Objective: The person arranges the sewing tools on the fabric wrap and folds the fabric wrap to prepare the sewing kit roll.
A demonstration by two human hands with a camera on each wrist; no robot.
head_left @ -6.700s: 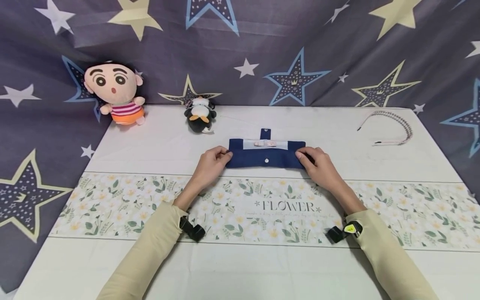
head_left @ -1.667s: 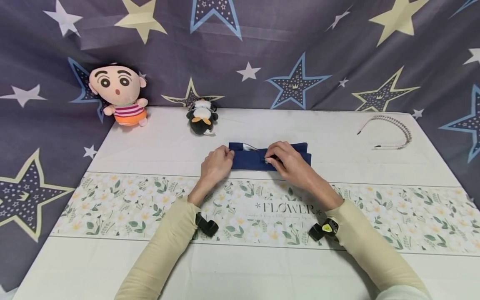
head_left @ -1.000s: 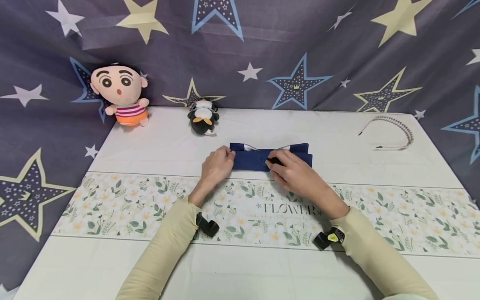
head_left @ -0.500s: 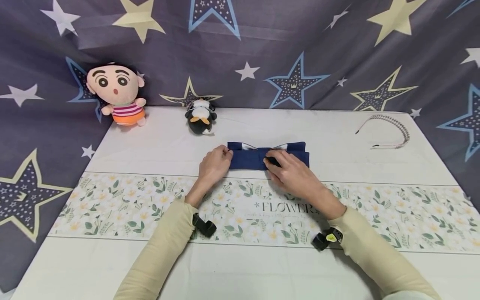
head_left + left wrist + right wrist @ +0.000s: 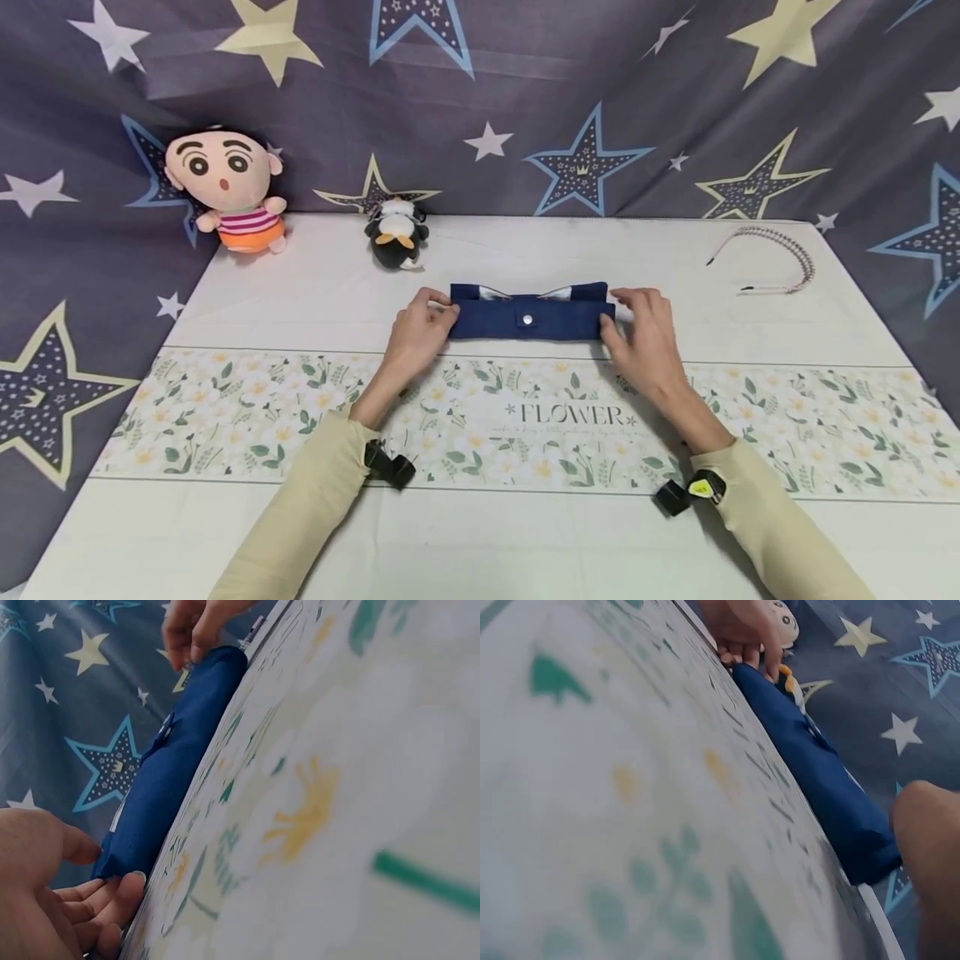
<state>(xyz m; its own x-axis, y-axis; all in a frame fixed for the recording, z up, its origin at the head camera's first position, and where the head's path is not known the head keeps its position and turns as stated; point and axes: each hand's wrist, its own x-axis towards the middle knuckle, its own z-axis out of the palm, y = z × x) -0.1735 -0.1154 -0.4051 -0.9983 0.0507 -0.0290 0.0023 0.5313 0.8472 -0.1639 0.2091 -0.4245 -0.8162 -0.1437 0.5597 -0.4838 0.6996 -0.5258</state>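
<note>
A navy fabric pouch (image 5: 487, 320) lies lengthwise on the table, its short centre strap (image 5: 527, 311) folded down over the front with a silver snap showing. White lining peeks out along its back edge on both sides of the strap. My left hand (image 5: 422, 333) holds the left end of the pouch; the left wrist view has the thumb above and the fingers (image 5: 124, 896) below that corner. At the opposite end, my right hand (image 5: 647, 343) touches the corner with its thumb, the other fingers loosely spread behind it.
A cartoon-boy plush (image 5: 236, 192) and a small penguin plush (image 5: 396, 235) sit at the back left. A beaded headband (image 5: 798, 254) lies at the back right. A flower-print band (image 5: 300, 417) crosses the white table in front of the pouch, and a star-patterned curtain (image 5: 480, 100) hangs behind.
The strap, sticking up behind the pouch at first, was folded over the front by the right hand. That hand has since moved right from the snap to the pouch's end; the left stayed.
</note>
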